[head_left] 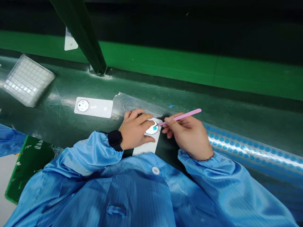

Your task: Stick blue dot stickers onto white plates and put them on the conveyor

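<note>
Smock (142,198), panel (149,147) under left fingers (143,119)

Left hand (133,130) palm-down, right hand (189,135) in pinch

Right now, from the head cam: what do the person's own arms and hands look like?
Left hand and right hand: no gloves. Sleeves: shiny blue, fine stripes, gathered cuffs. Black watch-like band on the left wrist; none visible on the right.

Flat at near middle: partly covered white panel (147,147) with blue dot (155,128) on rounded insert (152,131); slanting to far right: slim pink tool (183,116), tip at the dot.
</note>
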`<state>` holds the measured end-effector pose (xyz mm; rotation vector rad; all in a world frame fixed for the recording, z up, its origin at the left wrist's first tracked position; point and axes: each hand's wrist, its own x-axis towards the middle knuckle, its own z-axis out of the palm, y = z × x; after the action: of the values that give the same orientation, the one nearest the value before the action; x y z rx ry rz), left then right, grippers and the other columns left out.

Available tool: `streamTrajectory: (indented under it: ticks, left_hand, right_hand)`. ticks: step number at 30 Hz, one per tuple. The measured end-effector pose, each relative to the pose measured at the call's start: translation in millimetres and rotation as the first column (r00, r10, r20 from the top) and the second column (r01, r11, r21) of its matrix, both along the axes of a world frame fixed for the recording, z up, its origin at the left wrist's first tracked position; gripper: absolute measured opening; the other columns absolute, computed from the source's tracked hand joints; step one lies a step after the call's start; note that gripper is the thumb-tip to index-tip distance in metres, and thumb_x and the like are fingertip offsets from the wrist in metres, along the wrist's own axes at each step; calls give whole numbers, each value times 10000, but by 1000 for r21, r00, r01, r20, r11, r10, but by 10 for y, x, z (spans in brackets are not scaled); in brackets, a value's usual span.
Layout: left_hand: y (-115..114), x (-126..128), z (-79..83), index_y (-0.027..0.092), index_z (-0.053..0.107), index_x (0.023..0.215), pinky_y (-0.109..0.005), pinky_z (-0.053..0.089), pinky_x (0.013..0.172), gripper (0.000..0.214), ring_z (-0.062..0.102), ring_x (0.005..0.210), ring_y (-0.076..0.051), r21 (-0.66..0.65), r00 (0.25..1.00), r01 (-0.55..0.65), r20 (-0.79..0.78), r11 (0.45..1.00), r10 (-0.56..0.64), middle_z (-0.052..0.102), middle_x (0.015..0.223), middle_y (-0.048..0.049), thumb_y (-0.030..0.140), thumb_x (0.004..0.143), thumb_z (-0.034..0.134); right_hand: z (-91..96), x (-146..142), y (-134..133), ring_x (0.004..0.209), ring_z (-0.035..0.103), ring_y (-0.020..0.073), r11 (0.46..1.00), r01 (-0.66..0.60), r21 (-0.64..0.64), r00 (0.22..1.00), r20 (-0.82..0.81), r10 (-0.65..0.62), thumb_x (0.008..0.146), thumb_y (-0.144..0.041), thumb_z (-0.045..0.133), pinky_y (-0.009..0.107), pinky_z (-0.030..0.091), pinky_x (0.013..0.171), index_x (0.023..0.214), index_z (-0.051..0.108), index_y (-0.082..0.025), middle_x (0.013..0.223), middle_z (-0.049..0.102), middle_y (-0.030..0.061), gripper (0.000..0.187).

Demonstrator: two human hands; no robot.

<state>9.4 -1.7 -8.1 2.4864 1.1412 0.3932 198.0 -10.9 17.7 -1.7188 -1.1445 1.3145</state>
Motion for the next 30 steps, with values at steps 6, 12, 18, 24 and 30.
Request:
streamTrajectory:
  ticks: [6, 12, 18, 24, 30]
  left_hand:
    - [-15, -17, -13, 248, 696, 1021, -455, 316, 903, 441, 432, 1196, -323, 63, 999, 33, -12, 997, -32, 627, 1201, -74, 554, 709, 760]
    - [-26, -46, -23, 276, 730, 957, -461, 305, 888, 313, 417, 1199, -318, 113, 996, 88, -10, 990, -87, 629, 1170, -61, 526, 770, 717]
    - [-23, -56, -25, 276, 731, 964, -451, 320, 869, 298, 433, 1166, -305, 175, 995, 91, 30, 980, -98, 644, 1116, -57, 505, 772, 723]
    - [-19, -55, -15, 281, 729, 971, -446, 323, 865, 308, 445, 1151, -300, 167, 996, 84, 24, 982, -89, 650, 1111, -50, 504, 759, 736]
    - [-24, -53, -11, 285, 722, 990, -441, 311, 865, 338, 456, 1149, -293, 166, 997, 74, 4, 983, -76, 654, 1123, -42, 515, 744, 747]
  right_hand:
    - [-17, 1, -15, 407, 546, 119, 1000, -1, 26, 1000, 3, 1, 747, -525, 694, 236, 447, 391, 742, 612, -187, 547, 641, 16, 348]
    - [-22, -6, -14, 405, 542, 120, 999, 4, 41, 1000, -3, -4, 748, -517, 702, 241, 443, 392, 749, 599, -182, 547, 644, 15, 350]
    - [-45, 1, -22, 409, 545, 127, 998, -7, 55, 1000, -11, 8, 762, -495, 689, 250, 436, 401, 761, 599, -171, 547, 645, 20, 336]
    - [-71, 9, -28, 416, 551, 134, 997, -15, 80, 1000, -14, 16, 768, -506, 673, 262, 440, 410, 758, 603, -177, 554, 647, 23, 337]
    - [-101, 4, -53, 420, 554, 142, 995, -2, 101, 1000, 8, 1, 772, -513, 671, 278, 456, 420, 779, 606, -183, 560, 650, 19, 337]
